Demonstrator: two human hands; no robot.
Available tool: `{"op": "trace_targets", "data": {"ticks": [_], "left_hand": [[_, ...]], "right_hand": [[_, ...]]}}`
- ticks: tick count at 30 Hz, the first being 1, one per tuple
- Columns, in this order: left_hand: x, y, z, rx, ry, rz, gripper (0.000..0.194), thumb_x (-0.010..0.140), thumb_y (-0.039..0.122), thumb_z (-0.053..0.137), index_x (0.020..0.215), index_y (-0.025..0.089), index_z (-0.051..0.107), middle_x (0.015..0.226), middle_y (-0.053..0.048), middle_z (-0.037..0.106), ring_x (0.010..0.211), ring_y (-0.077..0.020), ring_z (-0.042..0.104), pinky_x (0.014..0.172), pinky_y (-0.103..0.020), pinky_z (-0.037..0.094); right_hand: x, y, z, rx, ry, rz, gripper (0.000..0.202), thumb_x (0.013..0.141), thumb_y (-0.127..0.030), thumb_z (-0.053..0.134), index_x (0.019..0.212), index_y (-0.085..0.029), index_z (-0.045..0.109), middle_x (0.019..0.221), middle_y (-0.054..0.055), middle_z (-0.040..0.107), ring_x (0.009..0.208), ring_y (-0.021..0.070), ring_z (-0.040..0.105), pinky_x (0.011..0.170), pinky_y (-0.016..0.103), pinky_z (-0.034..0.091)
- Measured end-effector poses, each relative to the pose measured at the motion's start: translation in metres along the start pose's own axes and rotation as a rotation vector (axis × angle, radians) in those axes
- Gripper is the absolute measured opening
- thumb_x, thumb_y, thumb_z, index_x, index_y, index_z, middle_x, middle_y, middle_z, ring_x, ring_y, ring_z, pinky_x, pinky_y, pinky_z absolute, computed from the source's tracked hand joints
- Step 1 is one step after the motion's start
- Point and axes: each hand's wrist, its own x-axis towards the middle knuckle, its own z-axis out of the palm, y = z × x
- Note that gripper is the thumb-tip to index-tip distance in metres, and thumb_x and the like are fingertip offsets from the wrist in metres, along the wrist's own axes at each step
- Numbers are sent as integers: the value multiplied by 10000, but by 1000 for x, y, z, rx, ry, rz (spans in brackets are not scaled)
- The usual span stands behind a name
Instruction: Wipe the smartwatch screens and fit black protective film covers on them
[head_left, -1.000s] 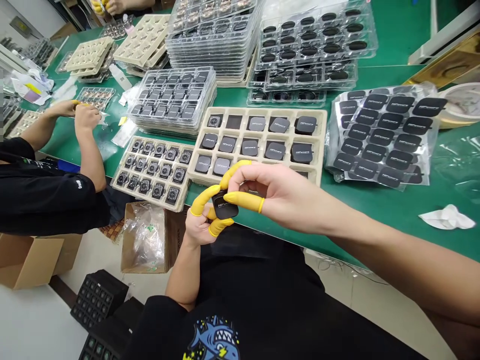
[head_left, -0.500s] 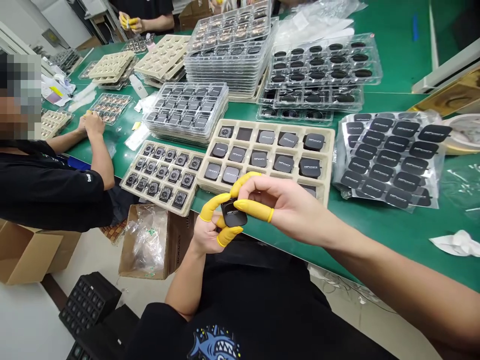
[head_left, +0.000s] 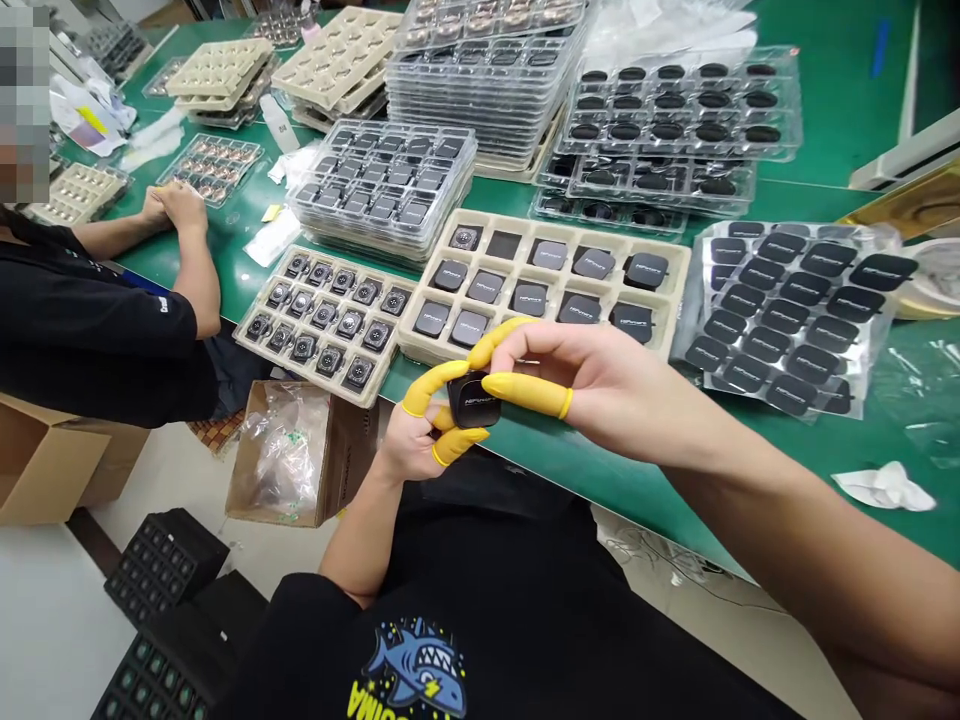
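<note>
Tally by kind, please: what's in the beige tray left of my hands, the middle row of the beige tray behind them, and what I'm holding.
Square black watch cases in the smaller beige moulded tray: 15
Square dark-grey lettered pieces in the middle row of the larger beige compartmented tray: 5
Square black lettered piece held in the left hand: 1
Total: 21

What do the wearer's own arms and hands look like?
Left hand and right hand: glossy yellow finger cots with rolled rims on some fingers, otherwise ungloved. Forearms uncovered. Black T-shirt, short left sleeve, blue shark print and yellow lettering on the front.
</note>
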Motion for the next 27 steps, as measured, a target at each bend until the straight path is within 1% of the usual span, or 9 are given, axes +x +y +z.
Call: {"op": "trace_targets", "data": {"ticks": [5, 9, 12, 14, 18, 19, 22, 24, 27], "left_hand": [[-5, -2, -3, 14, -18, -81, 707, 1007, 428, 852, 1626, 267, 551, 544, 146, 432, 467, -82, 407, 503, -205, 383], [-8, -4, -5, -27, -29, -86, 706, 1008, 440, 851, 1626, 277, 550, 549, 147, 442, 474, -79, 412, 519, -203, 387], [-10, -6, -6, -37, -39, -119, 754, 992, 482, 864, 1636, 264, 539, 550, 147, 477, 464, -75, 398, 533, -210, 412], [-10, -6, -7, -40, -45, -144, 787, 976, 521, 872, 1638, 251, 542, 554, 139, 513, 469, -81, 416, 542, -219, 434], [-9, -4, -7, -51, -35, -172, 777, 973, 565, 863, 1619, 241, 579, 600, 108, 595, 487, -80, 442, 526, -212, 427], [-9, -4, -7, -56, -29, -163, 760, 981, 556, 856, 1618, 242, 584, 594, 112, 582, 478, -76, 428, 518, -208, 420], [-8, -5, -6, -72, -16, -105, 703, 1009, 500, 838, 1615, 247, 588, 533, 145, 469, 444, -72, 387, 507, -201, 417], [-9, -7, -6, -76, -11, -90, 693, 1008, 495, 838, 1603, 239, 591, 515, 158, 414, 435, -75, 382, 505, -201, 423], [-10, -9, -7, -77, -6, -128, 715, 994, 530, 842, 1594, 231, 593, 521, 153, 435, 442, -84, 411, 520, -212, 459]], "right_hand": [[0, 0, -1, -2, -5, 22, 395, 880, -574, 958, 818, -240, 757, 1057, 53, 766, 887, 197, 700, 773, 341, 602], [0, 1, 0, -16, 0, 17, 380, 889, -546, 960, 822, -231, 758, 1061, 55, 767, 906, 191, 706, 785, 321, 606], [2, 1, 1, -6, -5, 17, 374, 897, -554, 949, 835, -235, 764, 1081, 56, 770, 909, 195, 706, 783, 328, 608], [2, 2, 2, -4, -4, 25, 373, 890, -563, 952, 835, -244, 767, 1087, 55, 771, 916, 203, 708, 795, 343, 613], [2, 1, 2, -14, 2, 46, 383, 872, -575, 956, 821, -251, 759, 1095, 62, 772, 939, 227, 715, 825, 373, 622], [2, 1, 2, -13, 2, 47, 389, 872, -582, 952, 821, -250, 756, 1096, 66, 771, 940, 233, 714, 821, 378, 621], [2, 0, 2, -13, 0, 42, 403, 881, -602, 936, 822, -251, 748, 1097, 76, 768, 934, 245, 709, 801, 395, 616], [2, -1, 3, -10, -3, 34, 410, 889, -608, 931, 822, -248, 746, 1097, 81, 764, 927, 243, 705, 796, 398, 616], [2, -2, 3, -16, -6, 18, 414, 894, -607, 932, 825, -240, 752, 1088, 84, 760, 924, 234, 704, 793, 387, 618]]}}
